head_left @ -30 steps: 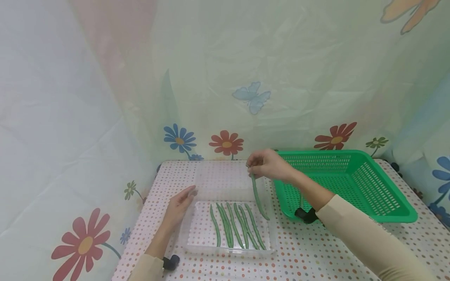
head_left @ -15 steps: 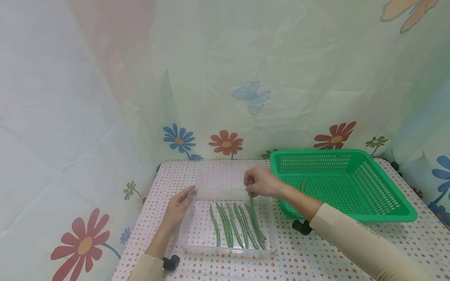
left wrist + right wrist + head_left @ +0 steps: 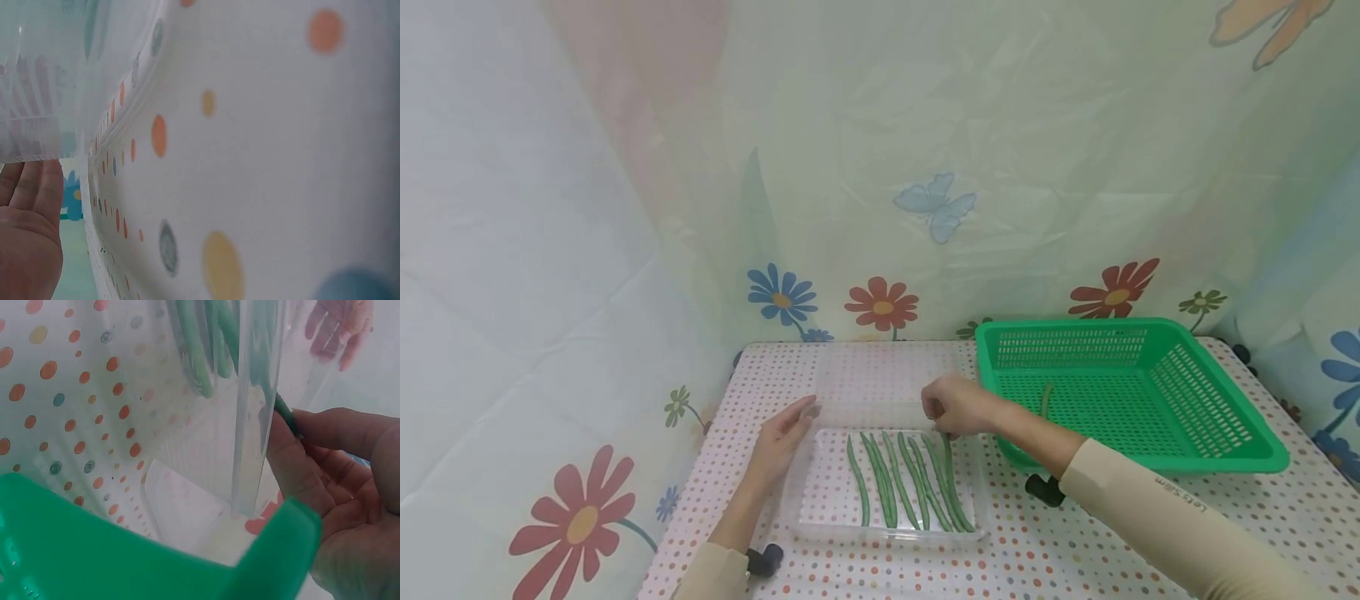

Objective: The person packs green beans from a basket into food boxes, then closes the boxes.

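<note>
A clear plastic box [image 3: 887,533] lies on the table with its lid [image 3: 880,375] folded back behind it. Several green beans [image 3: 883,483] lie side by side inside. My right hand [image 3: 958,406] is at the box's back right corner, thumb and finger pinching the upper end of a green bean [image 3: 951,479] whose length lies along the right end of the row. In the right wrist view the pinched tip [image 3: 286,417] pokes above the clear wall. My left hand [image 3: 778,442] is at the box's left back side, fingers [image 3: 37,184] extended against the plastic.
A green perforated basket [image 3: 1240,400] stands to the right, with one bean [image 3: 1047,400] visible in it near its left side. The table [image 3: 1060,542] wears a dotted cover. A flowered curtain [image 3: 820,167] hangs close behind and at the sides.
My right hand has come down and toward me with the hanging bean, which now lies at the row's right end, farther right than half a second ago. The left hand stays still.
</note>
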Demonstrator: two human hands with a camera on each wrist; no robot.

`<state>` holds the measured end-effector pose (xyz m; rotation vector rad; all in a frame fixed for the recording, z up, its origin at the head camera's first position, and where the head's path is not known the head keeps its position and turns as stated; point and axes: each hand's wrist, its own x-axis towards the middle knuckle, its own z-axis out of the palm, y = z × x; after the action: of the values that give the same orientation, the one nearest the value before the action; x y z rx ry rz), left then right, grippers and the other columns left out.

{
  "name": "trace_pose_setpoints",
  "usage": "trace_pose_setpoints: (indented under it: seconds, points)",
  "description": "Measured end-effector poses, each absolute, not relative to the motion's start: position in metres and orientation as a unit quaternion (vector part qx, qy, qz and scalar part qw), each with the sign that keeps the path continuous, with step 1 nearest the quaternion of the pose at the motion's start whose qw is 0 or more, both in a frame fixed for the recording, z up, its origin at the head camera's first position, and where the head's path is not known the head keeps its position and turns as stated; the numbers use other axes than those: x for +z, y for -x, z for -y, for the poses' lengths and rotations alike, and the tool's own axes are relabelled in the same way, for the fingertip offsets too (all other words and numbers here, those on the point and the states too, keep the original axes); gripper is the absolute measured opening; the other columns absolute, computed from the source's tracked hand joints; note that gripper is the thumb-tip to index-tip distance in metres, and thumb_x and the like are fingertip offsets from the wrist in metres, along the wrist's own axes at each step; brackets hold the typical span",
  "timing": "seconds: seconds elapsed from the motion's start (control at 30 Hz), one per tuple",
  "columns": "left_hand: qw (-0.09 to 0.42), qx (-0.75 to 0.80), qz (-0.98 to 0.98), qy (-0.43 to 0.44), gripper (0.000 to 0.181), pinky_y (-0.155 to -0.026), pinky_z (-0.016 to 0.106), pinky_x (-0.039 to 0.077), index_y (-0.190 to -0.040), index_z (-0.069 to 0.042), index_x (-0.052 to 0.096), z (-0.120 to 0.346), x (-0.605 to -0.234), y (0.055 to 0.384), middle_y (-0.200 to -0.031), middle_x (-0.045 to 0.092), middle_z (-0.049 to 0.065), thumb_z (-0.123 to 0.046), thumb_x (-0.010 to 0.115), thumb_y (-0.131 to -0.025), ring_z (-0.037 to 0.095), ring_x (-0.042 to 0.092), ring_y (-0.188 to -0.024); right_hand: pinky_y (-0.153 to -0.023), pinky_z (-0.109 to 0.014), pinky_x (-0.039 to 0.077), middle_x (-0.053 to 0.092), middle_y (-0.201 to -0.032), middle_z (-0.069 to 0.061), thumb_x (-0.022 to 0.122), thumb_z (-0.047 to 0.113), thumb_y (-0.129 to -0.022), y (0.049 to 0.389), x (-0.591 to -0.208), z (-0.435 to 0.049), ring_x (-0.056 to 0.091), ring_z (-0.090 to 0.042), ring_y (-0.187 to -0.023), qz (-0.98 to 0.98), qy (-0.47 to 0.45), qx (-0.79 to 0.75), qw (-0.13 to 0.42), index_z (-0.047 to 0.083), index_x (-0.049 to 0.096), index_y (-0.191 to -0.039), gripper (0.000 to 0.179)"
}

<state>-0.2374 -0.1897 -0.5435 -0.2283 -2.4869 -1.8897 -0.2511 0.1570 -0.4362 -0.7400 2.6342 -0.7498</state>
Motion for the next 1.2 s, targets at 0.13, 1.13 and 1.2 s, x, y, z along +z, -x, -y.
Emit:
trace_pose_setpoints:
  seconds: [0.13,1.13,1.2]
  points:
    - [0.005,-0.601,0.796,0.072,0.038,-0.125,0.039,0.036,-0.144,-0.022,0.061,0.190,-0.544,0.237,-0.154,0.057,0.003,-0.026,0.060,-0.106,0.023,0.044,-0.151,-0.066,-0.029,0.057,0.071,-0.084,-0.002,0.074,-0.007,-0.084,0.250,-0.439,-0.156,0.060,-0.012,-0.074,-0.929,0.276,-0.212,0.125,0.014,0.068,-0.082,0.022]
    - [0.007,-0.601,0.797,0.067,0.038,-0.123,0.039,0.038,-0.144,-0.021,0.061,0.189,-0.543,0.237,-0.153,0.059,0.005,-0.025,0.060,-0.106,0.025,0.047,-0.149,-0.064,-0.033,0.056,0.064,-0.074,0.002,0.070,0.028,-0.099,0.232,-0.459,-0.141,0.056,-0.012,-0.066,-0.958,0.256,-0.069,0.112,0.010,0.072,-0.094,0.019]
    - [0.007,-0.598,0.799,0.064,0.039,-0.123,0.039,0.039,-0.145,-0.020,0.061,0.189,-0.542,0.236,-0.153,0.058,0.005,-0.025,0.059,-0.106,0.025,0.047,-0.149,-0.060,-0.032,0.056,0.064,-0.071,0.001,0.071,0.023,-0.098,0.231,-0.461,-0.141,0.055,-0.013,-0.062,-0.957,0.276,-0.037,0.083,0.012,0.070,-0.088,0.015]
